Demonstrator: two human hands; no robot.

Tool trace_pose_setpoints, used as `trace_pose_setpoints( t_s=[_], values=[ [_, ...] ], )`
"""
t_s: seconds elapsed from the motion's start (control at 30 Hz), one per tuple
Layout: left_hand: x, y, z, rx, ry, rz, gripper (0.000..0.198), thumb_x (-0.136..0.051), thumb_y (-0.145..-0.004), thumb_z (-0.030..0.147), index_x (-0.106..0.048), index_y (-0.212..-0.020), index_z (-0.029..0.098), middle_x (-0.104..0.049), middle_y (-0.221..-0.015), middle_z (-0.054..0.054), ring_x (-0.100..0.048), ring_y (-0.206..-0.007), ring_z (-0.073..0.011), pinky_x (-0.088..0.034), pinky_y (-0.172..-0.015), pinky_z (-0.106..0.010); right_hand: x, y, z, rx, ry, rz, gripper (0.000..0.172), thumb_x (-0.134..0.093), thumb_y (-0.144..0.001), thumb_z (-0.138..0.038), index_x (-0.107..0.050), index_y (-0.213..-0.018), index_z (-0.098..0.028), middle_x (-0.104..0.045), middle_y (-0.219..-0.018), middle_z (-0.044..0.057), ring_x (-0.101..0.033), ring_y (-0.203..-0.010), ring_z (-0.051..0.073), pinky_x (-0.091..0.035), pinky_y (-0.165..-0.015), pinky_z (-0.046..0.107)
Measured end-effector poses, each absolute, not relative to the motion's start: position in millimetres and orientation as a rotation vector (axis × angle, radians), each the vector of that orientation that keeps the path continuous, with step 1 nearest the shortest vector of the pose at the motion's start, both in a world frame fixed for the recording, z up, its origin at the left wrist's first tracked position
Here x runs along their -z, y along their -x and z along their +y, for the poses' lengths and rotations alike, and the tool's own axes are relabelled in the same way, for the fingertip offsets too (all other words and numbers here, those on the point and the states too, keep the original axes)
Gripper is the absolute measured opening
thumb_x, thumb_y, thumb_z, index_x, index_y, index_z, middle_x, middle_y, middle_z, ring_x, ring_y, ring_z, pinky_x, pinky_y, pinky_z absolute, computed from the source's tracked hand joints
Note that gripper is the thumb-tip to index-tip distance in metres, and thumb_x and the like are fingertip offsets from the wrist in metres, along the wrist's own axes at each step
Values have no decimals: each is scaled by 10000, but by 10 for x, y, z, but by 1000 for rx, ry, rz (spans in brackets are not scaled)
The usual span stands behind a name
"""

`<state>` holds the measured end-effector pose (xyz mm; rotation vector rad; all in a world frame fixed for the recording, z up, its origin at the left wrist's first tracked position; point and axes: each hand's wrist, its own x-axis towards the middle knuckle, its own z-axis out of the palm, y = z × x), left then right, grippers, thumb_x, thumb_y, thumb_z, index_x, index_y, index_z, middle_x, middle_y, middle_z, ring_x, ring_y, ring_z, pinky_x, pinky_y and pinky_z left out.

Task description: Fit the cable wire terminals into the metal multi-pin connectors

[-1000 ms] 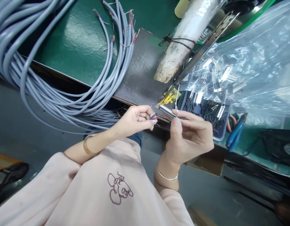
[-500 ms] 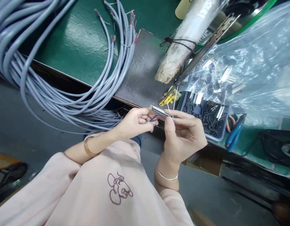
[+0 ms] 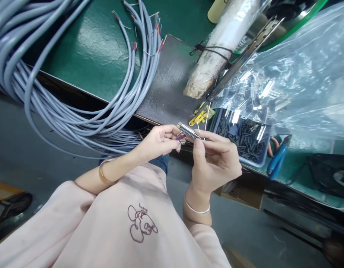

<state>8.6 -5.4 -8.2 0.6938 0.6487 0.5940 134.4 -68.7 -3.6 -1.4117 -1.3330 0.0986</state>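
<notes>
My right hand [image 3: 215, 158] pinches the right end of a metal-shelled multi-pin connector [image 3: 189, 131], thumb in front and fingers behind. The connector is tilted, its row of contacts facing me, just off the bench edge. My left hand [image 3: 158, 141] is closed at its left end, with thin coloured wires [image 3: 180, 137] showing between thumb and fingertips. The wire tips lie close under the contact row; whether any touch it I cannot tell. Behind the connector is a yellow-handled tool [image 3: 198, 118], and thin white strands hang near my right fingertips.
Grey cables [image 3: 127, 98] with stripped ends curve over the left of the green bench [image 3: 99, 37]. A dark board [image 3: 169, 82] lies ahead, with a wrapped white roll [image 3: 216, 52] over it. On the right are a bin [image 3: 263, 158] of black sleeves, blue pliers [image 3: 278, 158] and clear plastic bags [image 3: 308, 67].
Both hands and the connector have shifted slightly left. The wires in my left hand have turned and now sit bunched closer to the fingertips.
</notes>
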Motion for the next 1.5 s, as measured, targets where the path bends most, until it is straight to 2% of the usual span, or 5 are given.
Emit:
trace_pose_setpoints(
  t_s=[0.2, 0.67, 1.17, 1.37, 1.5],
  values=[
    [54, -79, -48, -587, -687, 630, 89, -578, -697, 58, -576, -748, 131, -614, -552, 47, -384, -365, -1, -248, -383, -154, 41, -1330, -689, -46, 1411, -1355, 87, -720, -871, -123, -688, -865, -204, -775, -954, 1, -756, -864, 137, -616, -650, 232],
    [62, -61, -48, -625, -692, 659, 49, -611, -795, 123, -575, -765, 139, -620, -599, 38, -406, -356, -11, -225, -360, -158, 64, -1356, -729, -1, 1384, -1411, 105, -716, -871, -111, -687, -894, -209, -773, -959, -4, -765, -885, 163, -655, -716, 304],
    [173, 17, -42, -626, -816, 595, 155, -692, -760, 190, -614, -881, 136, -749, -816, -35, -536, -442, -36, -402, -395, -158, 63, -1475, -800, -26, 1440, -1210, 93, -744, -854, -145, -734, -905, -221, -761, -987, 4, -754, -871, 172, -630, -739, 325],
    [214, 66, -89, -619, -889, 618, 211, -714, -751, 219, -562, -887, 165, -620, -538, 57, -559, -436, -68, -494, -469, -167, 54, -1417, -833, -307, 1544, -1238, 103, -765, -847, -176, -782, -915, -252, -756, -1006, 24, -741, -930, 177, -621, -746, 308],
    [227, 74, -105, -676, -942, 623, 230, -733, -761, 218, -541, -880, 175, -603, -581, 71, -596, -463, -60, -517, -499, -153, 22, -1368, -805, -356, 1514, -1241, 108, -772, -834, -163, -781, -873, -264, -762, -986, 16, -737, -933, 165, -622, -765, 299]
  ],
)
